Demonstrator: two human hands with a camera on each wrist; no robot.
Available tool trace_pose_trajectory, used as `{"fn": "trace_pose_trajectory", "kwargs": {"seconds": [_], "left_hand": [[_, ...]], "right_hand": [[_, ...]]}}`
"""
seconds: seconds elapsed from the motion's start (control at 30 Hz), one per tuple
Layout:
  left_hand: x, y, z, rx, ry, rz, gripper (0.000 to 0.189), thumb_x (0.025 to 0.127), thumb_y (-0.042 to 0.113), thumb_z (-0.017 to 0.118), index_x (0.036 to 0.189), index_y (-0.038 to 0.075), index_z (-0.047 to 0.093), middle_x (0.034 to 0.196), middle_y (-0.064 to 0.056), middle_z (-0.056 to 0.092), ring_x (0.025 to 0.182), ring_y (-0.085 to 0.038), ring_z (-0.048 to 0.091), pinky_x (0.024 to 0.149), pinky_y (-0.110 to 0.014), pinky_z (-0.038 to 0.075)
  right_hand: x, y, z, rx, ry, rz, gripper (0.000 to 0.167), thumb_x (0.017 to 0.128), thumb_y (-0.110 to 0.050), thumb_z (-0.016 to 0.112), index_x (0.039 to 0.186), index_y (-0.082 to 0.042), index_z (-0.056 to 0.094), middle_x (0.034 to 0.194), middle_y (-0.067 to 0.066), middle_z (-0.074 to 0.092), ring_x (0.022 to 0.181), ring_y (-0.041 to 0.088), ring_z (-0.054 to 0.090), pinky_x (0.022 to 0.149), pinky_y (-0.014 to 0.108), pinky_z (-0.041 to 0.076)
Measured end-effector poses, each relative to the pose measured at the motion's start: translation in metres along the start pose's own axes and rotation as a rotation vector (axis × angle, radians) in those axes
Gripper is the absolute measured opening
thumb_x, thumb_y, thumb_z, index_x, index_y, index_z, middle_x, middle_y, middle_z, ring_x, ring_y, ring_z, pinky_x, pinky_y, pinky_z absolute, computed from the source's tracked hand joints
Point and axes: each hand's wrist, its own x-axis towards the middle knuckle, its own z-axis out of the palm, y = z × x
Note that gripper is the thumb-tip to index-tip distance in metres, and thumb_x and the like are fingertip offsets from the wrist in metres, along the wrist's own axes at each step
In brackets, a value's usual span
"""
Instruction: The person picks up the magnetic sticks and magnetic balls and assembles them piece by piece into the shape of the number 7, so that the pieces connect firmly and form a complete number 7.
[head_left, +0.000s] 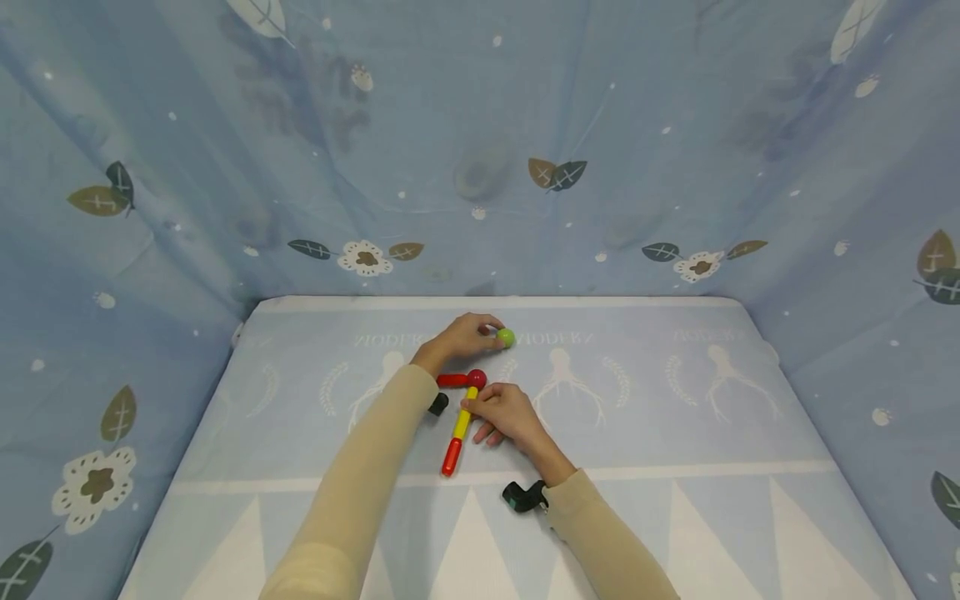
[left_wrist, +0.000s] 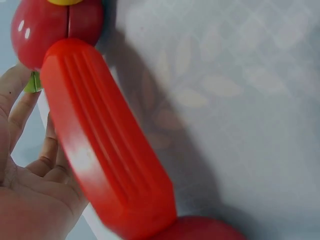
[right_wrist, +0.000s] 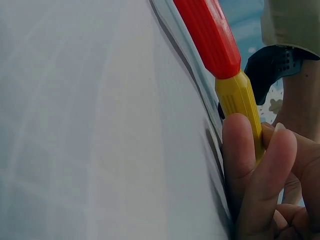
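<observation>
At the far side of the table my left hand (head_left: 461, 337) pinches a small green ball (head_left: 506, 337) between thumb and fingers. In the left wrist view that ball is mostly hidden behind a red ball. Nearer to me, my right hand (head_left: 512, 410) pinches a yellow rod (head_left: 461, 425) with thumb and fingers. A red rod (head_left: 452, 457) continues in line from its near end. At its far end sits a red ball (head_left: 477, 378). From that ball another red rod (left_wrist: 102, 140), ridged, runs leftward to a second red ball (left_wrist: 200, 231), largely out of frame.
A pale blue and white patterned cloth (head_left: 675, 433) covers the table. Blue printed curtains (head_left: 480, 125) enclose the back and both sides. Black wrist cameras (head_left: 522, 497) sit on the wrists, and the left forearm (head_left: 360, 475) reaches across beside the rods.
</observation>
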Motion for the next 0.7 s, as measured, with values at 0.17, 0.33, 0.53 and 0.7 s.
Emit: {"fn": "trace_pose_trajectory", "kwargs": {"seconds": [0.17, 0.33, 0.53, 0.7], "left_hand": [[-0.008, 0.003, -0.006, 0.006, 0.005, 0.051, 0.034, 0.097, 0.030, 0.069, 0.128, 0.015, 0.066, 0.128, -0.010, 0.061, 0.119, -0.028, 0.056, 0.099, -0.043, 0.045], [-0.026, 0.011, -0.016, 0.024, 0.019, 0.114, 0.036, 0.097, 0.030, 0.069, 0.130, 0.015, 0.065, 0.125, -0.011, 0.061, 0.112, -0.028, 0.059, 0.093, -0.041, 0.049], [-0.066, 0.023, -0.025, 0.054, 0.070, 0.142, 0.040, 0.097, 0.031, 0.069, 0.133, 0.015, 0.063, 0.120, -0.015, 0.059, 0.101, -0.026, 0.061, 0.088, -0.040, 0.051], [-0.105, 0.029, -0.026, 0.043, 0.120, 0.171, 0.038, 0.096, 0.031, 0.070, 0.131, 0.015, 0.064, 0.118, -0.014, 0.060, 0.098, -0.024, 0.059, 0.084, -0.039, 0.051]], "right_hand": [[-0.001, -0.001, 0.000, -0.001, 0.003, 0.016, 0.040, 0.089, -0.033, 0.077, 0.099, 0.002, 0.062, 0.079, 0.013, 0.072, 0.053, 0.026, 0.068, 0.041, 0.029, 0.050], [0.000, -0.001, 0.000, -0.011, 0.008, 0.012, 0.040, 0.089, -0.034, 0.078, 0.099, 0.002, 0.062, 0.078, 0.012, 0.072, 0.053, 0.026, 0.068, 0.042, 0.029, 0.050], [0.000, -0.002, 0.000, -0.019, 0.008, 0.006, 0.039, 0.089, -0.033, 0.077, 0.098, 0.003, 0.063, 0.079, 0.013, 0.072, 0.053, 0.026, 0.069, 0.042, 0.028, 0.050], [0.001, 0.000, 0.000, -0.025, 0.003, 0.000, 0.039, 0.090, -0.032, 0.077, 0.098, 0.003, 0.063, 0.080, 0.013, 0.072, 0.054, 0.027, 0.069, 0.043, 0.029, 0.051]]}}
